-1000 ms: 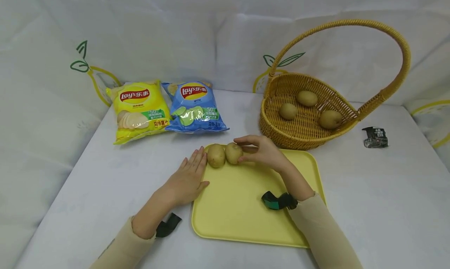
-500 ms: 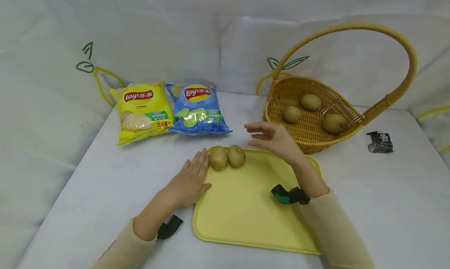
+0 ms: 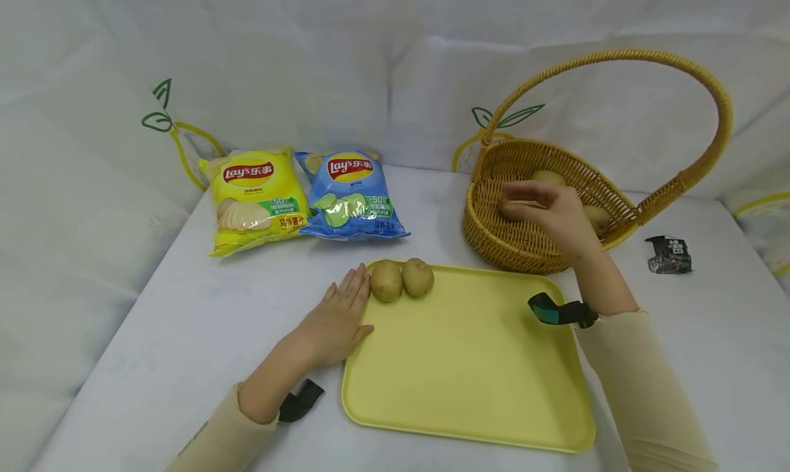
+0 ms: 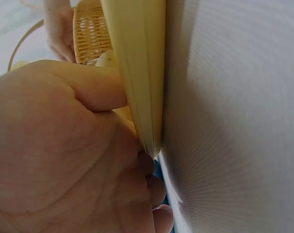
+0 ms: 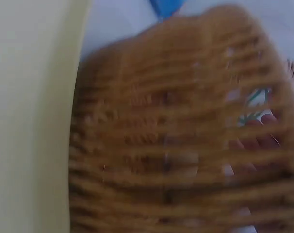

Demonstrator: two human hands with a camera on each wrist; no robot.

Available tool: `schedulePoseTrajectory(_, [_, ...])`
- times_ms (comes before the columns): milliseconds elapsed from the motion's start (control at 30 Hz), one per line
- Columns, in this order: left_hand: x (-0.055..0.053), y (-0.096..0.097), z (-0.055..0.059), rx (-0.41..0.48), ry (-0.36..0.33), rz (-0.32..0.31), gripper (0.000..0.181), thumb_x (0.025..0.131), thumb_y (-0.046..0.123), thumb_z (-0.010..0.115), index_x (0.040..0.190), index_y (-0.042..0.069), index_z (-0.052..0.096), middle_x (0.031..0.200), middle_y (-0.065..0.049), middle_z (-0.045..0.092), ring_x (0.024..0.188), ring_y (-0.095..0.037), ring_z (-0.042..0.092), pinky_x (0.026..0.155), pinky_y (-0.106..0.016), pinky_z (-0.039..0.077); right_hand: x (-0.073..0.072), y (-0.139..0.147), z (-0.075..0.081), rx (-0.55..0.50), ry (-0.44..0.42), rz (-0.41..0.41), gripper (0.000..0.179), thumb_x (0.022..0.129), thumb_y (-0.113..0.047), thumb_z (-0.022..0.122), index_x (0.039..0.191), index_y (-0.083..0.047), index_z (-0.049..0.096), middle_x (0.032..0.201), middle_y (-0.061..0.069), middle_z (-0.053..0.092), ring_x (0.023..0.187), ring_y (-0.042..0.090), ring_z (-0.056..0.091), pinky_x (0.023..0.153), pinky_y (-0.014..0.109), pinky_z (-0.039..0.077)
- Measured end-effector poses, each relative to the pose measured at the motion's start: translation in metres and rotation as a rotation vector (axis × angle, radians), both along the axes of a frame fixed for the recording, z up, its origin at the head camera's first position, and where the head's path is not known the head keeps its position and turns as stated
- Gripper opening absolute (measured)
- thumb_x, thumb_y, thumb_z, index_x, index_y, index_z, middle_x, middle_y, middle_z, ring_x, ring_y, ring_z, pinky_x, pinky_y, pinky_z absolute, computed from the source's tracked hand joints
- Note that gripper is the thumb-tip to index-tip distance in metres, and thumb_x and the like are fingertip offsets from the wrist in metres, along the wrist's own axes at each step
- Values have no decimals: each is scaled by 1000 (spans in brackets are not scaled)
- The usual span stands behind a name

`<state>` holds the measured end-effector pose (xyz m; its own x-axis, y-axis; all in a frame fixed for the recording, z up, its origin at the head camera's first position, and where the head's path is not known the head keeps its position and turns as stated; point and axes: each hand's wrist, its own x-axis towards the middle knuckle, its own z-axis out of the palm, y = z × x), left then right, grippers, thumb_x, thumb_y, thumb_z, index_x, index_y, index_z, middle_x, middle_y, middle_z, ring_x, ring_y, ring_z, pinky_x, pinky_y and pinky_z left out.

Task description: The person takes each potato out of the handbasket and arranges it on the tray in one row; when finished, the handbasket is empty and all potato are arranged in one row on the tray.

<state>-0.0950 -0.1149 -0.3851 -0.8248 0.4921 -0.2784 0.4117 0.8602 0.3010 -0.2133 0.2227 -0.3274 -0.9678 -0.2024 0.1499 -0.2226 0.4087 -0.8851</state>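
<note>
Fingers (image 3: 529, 189) of the right hand (image 3: 560, 218) were held loosely bent, parted from the thumb, above the inside of a wicker basket (image 3: 509, 256). A nearest potato (image 3: 509, 210) was partly covered by this hand, just below and left of the fingertips; whether it was touched could not be told. Beyond the same hand, a second potato (image 3: 549, 178) was seen inside the basket, and to its right a third potato (image 3: 597, 218), partly hidden. The right wrist view was filled mostly by blurred weave, through which fingers were only glimpsed.

The left hand (image 3: 333, 324) was laid flat with straight fingers, nothing gripped, and was pressed against the left edge of a yellow tray (image 3: 463, 362); its thumb was rested at the rim. Just right of its fingertips, at the tray's far left corner, a larger potato (image 3: 386, 280) and a smaller potato (image 3: 417, 277) were placed side by side.

Farther out, beyond the left hand, a yellow chip bag (image 3: 256, 201) and a blue chip bag (image 3: 350, 194) were set next to each other. To the right of the right hand, a black wrapper (image 3: 669, 254) was left on white cloth (image 3: 673, 335).
</note>
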Motion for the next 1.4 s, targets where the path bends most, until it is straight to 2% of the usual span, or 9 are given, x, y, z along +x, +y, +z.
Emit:
schedulePoseTrajectory(133, [0, 0, 0, 1, 0, 3, 70, 100, 31, 44, 148, -7, 9, 155, -20, -6, 142, -32, -3, 113, -48, 9, -10, 20, -5, 98, -70, -111, 43, 89, -23, 67, 125, -1, 59, 117, -5, 61, 116, 13, 47, 91, 24, 40])
schedulePoseTrajectory(267, [1, 0, 0, 7, -4, 6, 70, 100, 31, 44, 148, -7, 9, 155, -20, -5, 142, -32, -3, 113, -48, 10, -18, 30, -10, 124, -162, -162, 50, 91, -27, 64, 130, 2, 53, 125, 4, 53, 119, 20, 43, 98, 38, 36])
schedulePoseTrajectory(367, [1, 0, 0, 11, -8, 9, 70, 100, 30, 44, 148, -8, 10, 155, -20, -5, 142, -32, -3, 113, -48, 9, -24, 31, -13, 155, -202, -132, 52, 93, -24, 62, 133, 5, 48, 133, 16, 48, 123, 28, 41, 101, 45, 34])
schedulePoseTrajectory(467, [1, 1, 0, 11, -7, 6, 70, 100, 31, 44, 148, -8, 10, 155, -20, -5, 142, -32, -3, 113, -48, 9, -31, 32, -14, 234, -207, -58, 54, 94, -18, 59, 137, 8, 41, 139, 26, 41, 129, 38, 37, 103, 51, 32])
schedulePoseTrajectory(600, [1, 1, 0, 10, -7, 3, 70, 100, 31, 44, 148, -8, 10, 155, -20, -6, 142, -32, -3, 113, -48, 9, -38, 32, -15, 334, -206, 53, 59, 93, -11, 60, 140, 12, 33, 142, 32, 33, 133, 45, 27, 106, 55, 26])
schedulePoseTrajectory(667, [1, 1, 1, 15, -9, 8, 70, 100, 31, 44, 148, -8, 9, 155, -20, -6, 142, -32, -3, 113, -48, 10, -39, 31, -16, 358, -201, 82, 60, 92, -9, 61, 140, 13, 33, 142, 34, 32, 133, 46, 26, 106, 56, 25])
schedulePoseTrajectory(933, [3, 0, 1, 22, -16, 22, 70, 100, 30, 45, 147, -8, 10, 156, -20, -5, 143, -32, -3, 113, -49, 10, -39, 25, -18, 350, -189, 73, 47, 90, -6, 61, 131, 12, 46, 130, 33, 46, 124, 43, 39, 101, 53, 32])
schedulePoseTrajectory(1133, [3, -1, 0, 21, -8, 23, 71, 100, 30, 45, 148, -8, 9, 156, -20, -6, 143, -32, -3, 113, -49, 10, -38, 23, -18, 436, -213, 144, 55, 94, -16, 60, 136, 13, 40, 130, 35, 47, 120, 46, 44, 99, 54, 35])
schedulePoseTrajectory(1400, [2, 0, -1, 22, -2, 12, 70, 100, 30, 44, 148, -7, 9, 156, -20, -6, 143, -32, -4, 113, -49, 10, -35, 25, -17, 455, -180, 135, 54, 92, -19, 63, 132, 12, 45, 128, 32, 50, 118, 44, 47, 98, 54, 36])
